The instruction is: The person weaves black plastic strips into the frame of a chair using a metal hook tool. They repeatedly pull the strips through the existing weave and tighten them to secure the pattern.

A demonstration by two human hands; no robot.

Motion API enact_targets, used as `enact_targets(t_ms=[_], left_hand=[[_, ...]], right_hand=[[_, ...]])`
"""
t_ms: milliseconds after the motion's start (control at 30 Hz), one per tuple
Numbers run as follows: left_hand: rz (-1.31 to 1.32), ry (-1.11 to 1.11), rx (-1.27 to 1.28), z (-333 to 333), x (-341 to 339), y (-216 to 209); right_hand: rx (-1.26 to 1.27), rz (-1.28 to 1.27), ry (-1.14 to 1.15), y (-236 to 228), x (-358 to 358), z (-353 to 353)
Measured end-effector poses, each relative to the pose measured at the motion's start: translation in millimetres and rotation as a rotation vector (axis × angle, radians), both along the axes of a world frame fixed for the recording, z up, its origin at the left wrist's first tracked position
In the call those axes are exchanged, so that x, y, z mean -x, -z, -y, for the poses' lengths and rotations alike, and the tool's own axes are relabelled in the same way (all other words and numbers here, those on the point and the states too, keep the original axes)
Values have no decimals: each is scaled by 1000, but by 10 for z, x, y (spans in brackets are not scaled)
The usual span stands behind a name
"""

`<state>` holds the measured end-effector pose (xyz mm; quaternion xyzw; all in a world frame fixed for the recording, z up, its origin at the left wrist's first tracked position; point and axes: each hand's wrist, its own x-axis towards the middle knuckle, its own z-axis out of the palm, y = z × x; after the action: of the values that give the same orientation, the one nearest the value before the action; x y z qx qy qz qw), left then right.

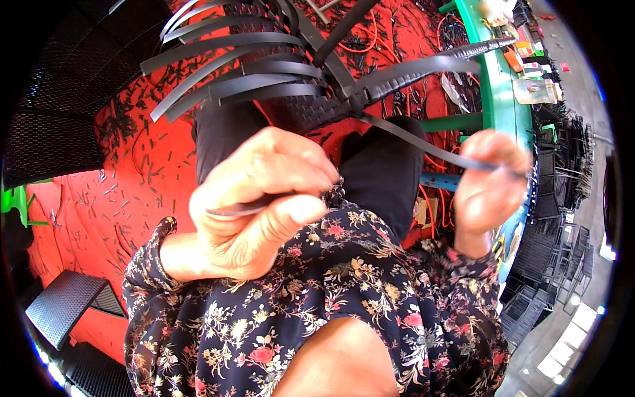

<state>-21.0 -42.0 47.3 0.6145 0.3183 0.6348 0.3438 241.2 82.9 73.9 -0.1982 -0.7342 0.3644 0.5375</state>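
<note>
My left hand [261, 198] is closed in front of my chest, thumb against the fingers. A thin dark edge shows along its palm, but I cannot make out what it holds. Farther right, my right hand [493, 182], blurred by motion, grips the end of a flat black plastic strip [420, 142]. That strip runs taut to the corner of a partly woven black wicker piece [307, 112] above my knees. Several loose strip ends [248, 86] fan out from its left side. A bar wrapped in black strip [413, 76] extends from the corner toward the upper right.
A green table [486, 73] with small items and a clear container [534, 91] stands on the right. Black offcuts litter the red floor covering [73, 215], crossed by orange hoses. Woven black panels [56, 126] stand left, near a green stool [18, 202]. Black frames [546, 258] are piled at right.
</note>
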Motion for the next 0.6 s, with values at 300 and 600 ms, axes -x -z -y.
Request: enact_targets(t_ms=[300, 600], left_hand=[[385, 219, 75, 6, -383, 59], [66, 180, 83, -87, -318, 3]], right_hand=[[87, 209, -237, 381, 413, 584], [-111, 477, -43, 559, 224, 740]])
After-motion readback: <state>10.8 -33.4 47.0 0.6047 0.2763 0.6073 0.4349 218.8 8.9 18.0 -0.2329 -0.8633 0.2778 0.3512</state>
